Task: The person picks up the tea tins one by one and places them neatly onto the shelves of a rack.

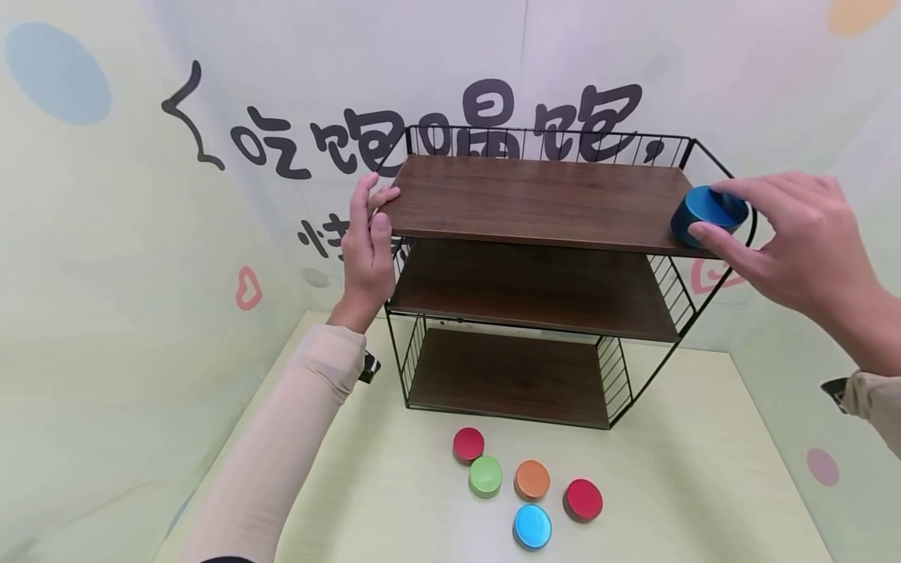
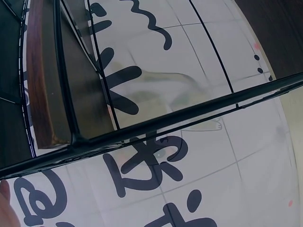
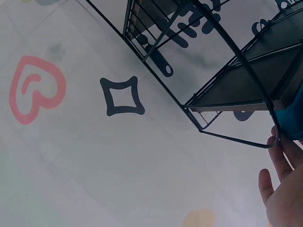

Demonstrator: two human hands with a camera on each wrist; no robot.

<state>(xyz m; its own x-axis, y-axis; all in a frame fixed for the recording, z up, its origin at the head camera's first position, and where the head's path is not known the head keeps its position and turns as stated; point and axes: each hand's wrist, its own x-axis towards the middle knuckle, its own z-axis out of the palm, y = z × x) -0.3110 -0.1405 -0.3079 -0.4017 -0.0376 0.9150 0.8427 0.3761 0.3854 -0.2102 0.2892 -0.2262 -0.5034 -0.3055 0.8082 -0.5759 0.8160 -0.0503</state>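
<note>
My right hand (image 1: pixel 802 227) pinches a dark blue round tin (image 1: pixel 693 215) between thumb and fingers, at the right front corner of the rack's top shelf (image 1: pixel 542 195). Part of that tin (image 3: pixel 292 116) shows at the edge of the right wrist view, beside the fingers. At the other end of the black wire rack (image 1: pixel 658 377), my left hand (image 1: pixel 369 254) holds the side of the top shelf, its fingers by the rail and its thumb in front. The left wrist view catches only a bit of a finger (image 2: pixel 8 208).
The rack has two lower brown shelves, a middle one (image 1: pixel 528 289) and a bottom one (image 1: pixel 507 375). On the pale table (image 1: pixel 394 485) before it stand round tins: two red (image 1: pixel 468 444), one green (image 1: pixel 486 475), one orange (image 1: pixel 532 479), one light blue (image 1: pixel 532 526). Printed cloth hangs behind.
</note>
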